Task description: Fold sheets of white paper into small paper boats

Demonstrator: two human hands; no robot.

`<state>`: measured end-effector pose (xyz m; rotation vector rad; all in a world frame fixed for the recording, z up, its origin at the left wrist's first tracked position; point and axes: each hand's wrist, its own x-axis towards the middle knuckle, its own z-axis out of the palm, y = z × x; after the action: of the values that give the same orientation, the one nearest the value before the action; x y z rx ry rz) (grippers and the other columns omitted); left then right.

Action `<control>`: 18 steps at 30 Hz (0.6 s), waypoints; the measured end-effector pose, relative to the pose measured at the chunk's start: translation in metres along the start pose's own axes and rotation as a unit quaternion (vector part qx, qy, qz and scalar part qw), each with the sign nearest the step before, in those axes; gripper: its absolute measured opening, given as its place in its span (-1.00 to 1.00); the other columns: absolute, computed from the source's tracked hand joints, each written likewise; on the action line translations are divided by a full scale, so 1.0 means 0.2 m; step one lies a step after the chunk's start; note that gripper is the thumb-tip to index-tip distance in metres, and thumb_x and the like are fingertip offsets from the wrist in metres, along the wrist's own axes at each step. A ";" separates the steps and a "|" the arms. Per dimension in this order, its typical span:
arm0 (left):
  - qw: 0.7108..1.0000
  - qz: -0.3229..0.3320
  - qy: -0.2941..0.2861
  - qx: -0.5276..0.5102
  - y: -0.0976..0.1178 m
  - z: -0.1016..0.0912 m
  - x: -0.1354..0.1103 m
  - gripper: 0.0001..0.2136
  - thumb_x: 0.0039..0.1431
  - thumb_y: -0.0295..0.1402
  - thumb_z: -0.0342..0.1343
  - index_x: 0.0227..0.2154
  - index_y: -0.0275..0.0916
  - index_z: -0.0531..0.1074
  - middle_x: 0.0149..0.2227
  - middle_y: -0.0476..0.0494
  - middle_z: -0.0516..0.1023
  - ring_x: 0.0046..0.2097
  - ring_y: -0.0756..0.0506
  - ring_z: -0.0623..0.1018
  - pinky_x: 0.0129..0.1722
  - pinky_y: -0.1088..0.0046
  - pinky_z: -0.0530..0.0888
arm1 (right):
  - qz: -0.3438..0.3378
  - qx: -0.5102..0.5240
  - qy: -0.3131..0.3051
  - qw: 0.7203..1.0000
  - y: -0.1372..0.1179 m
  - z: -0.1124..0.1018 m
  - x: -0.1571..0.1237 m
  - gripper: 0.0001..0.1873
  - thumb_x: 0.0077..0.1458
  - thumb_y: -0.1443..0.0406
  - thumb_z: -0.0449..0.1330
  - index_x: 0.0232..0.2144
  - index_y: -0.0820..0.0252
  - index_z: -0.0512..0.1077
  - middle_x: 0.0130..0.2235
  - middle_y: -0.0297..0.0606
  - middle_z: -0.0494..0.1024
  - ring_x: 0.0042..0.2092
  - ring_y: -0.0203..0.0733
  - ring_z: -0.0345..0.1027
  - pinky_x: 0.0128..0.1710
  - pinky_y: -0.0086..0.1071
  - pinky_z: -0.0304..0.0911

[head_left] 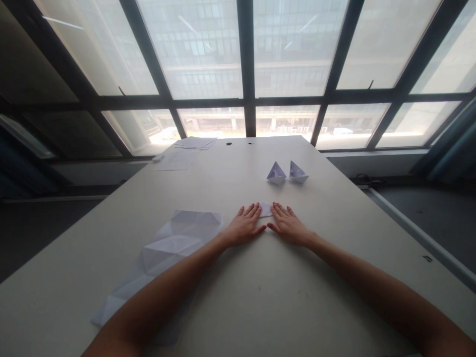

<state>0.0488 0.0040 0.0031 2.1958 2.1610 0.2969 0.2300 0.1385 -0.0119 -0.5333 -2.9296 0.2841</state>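
A small folded piece of white paper [265,210] lies flat on the table between my two hands. My left hand [243,225] rests palm down over its left side, fingers stretched out. On the right side, my right hand [289,224] presses flat in the same way, its thumb pointing in towards the other thumb. The outer ends of the paper are hidden under my fingers. Beyond my right hand stand two folded paper boats, the left boat [276,173] close beside the right boat [298,172].
A large creased sheet of paper [167,243] lies to the left, partly under my left forearm. Several flat sheets [176,159] are at the table's far left, with a small white object [158,158] beside them. The white table [297,297] reaches to a window wall [208,49].
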 end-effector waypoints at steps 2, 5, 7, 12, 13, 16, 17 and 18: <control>1.000 -0.018 -0.004 0.002 -0.01 0.00 0.00 -0.30 0.35 0.08 -0.27 0.35 -0.35 -0.01 0.39 -0.40 -0.04 0.41 -0.28 -0.03 0.32 0.09 -0.07 | 0.029 -0.002 0.002 1.000 0.01 0.01 0.00 -0.12 0.29 -0.14 -0.30 0.37 0.44 -0.06 0.39 0.08 -0.13 0.42 0.05 -0.33 0.35 0.05 -0.34; 0.999 -0.039 -0.013 0.002 -0.02 0.01 0.00 -0.30 0.36 0.05 -0.28 0.35 -0.41 -0.01 0.39 -0.44 -0.07 0.41 -0.29 -0.06 0.32 0.08 -0.06 | 0.068 -0.004 0.007 0.998 0.01 0.01 0.01 -0.14 0.30 -0.11 -0.26 0.36 0.45 -0.05 0.39 0.09 -0.12 0.42 0.07 -0.35 0.35 0.06 -0.37; 0.999 -0.049 -0.020 0.006 -0.02 0.01 0.01 -0.29 0.36 0.05 -0.28 0.34 -0.44 -0.02 0.39 -0.45 -0.10 0.41 -0.29 -0.09 0.33 0.08 -0.07 | 0.082 -0.004 0.010 0.997 0.01 0.01 0.01 -0.17 0.31 -0.07 -0.24 0.36 0.46 -0.04 0.39 0.09 -0.11 0.42 0.07 -0.35 0.35 0.07 -0.38; 0.996 -0.078 -0.012 0.029 -0.01 0.03 0.01 -0.33 0.37 -0.03 -0.28 0.34 -0.46 -0.03 0.40 -0.40 -0.09 0.42 -0.24 -0.09 0.35 0.13 -0.08 | 0.095 0.001 0.013 0.995 0.00 0.00 0.01 -0.21 0.31 -0.01 -0.18 0.34 0.51 -0.02 0.39 0.09 -0.09 0.42 0.05 -0.32 0.35 0.04 -0.35; 0.996 -0.081 -0.008 0.034 -0.01 0.03 0.01 -0.35 0.38 -0.06 -0.28 0.34 -0.46 -0.03 0.40 -0.39 -0.08 0.42 -0.22 -0.08 0.35 0.15 -0.08 | 0.096 0.002 0.014 0.995 0.00 0.00 0.01 -0.22 0.31 0.01 -0.16 0.34 0.51 -0.01 0.39 0.09 -0.07 0.42 0.04 -0.30 0.35 0.04 -0.35; 0.996 -0.079 0.001 0.041 -0.01 0.04 0.01 -0.38 0.38 -0.10 -0.27 0.34 -0.44 -0.02 0.40 -0.36 -0.06 0.41 -0.20 -0.06 0.35 0.17 -0.06 | 0.090 0.012 0.027 0.995 -0.01 -0.01 0.01 -0.26 0.30 0.08 -0.10 0.35 0.48 -0.02 0.39 0.06 -0.05 0.41 0.01 -0.27 0.35 0.03 -0.33; 0.996 -0.078 0.003 0.042 -0.01 0.04 0.01 -0.38 0.38 -0.10 -0.27 0.34 -0.43 -0.02 0.40 -0.36 -0.06 0.41 -0.20 -0.06 0.35 0.17 -0.06 | 0.079 0.014 0.036 0.996 -0.01 -0.01 0.01 -0.28 0.30 0.11 -0.09 0.35 0.46 -0.04 0.39 0.03 -0.06 0.41 -0.02 -0.28 0.35 0.01 -0.32; 0.996 -0.076 0.005 0.041 -0.01 0.04 0.01 -0.38 0.38 -0.09 -0.27 0.34 -0.43 -0.02 0.40 -0.36 -0.05 0.41 -0.20 -0.06 0.35 0.17 -0.06 | 0.062 0.016 0.044 0.997 -0.01 -0.02 0.01 -0.29 0.30 0.14 -0.08 0.36 0.43 -0.06 0.40 0.00 -0.08 0.42 -0.04 -0.30 0.36 0.00 -0.33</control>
<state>0.0488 0.0062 -0.0053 2.0566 2.3698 0.2156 0.2284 0.1378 -0.0080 -0.7052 -2.8065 0.3130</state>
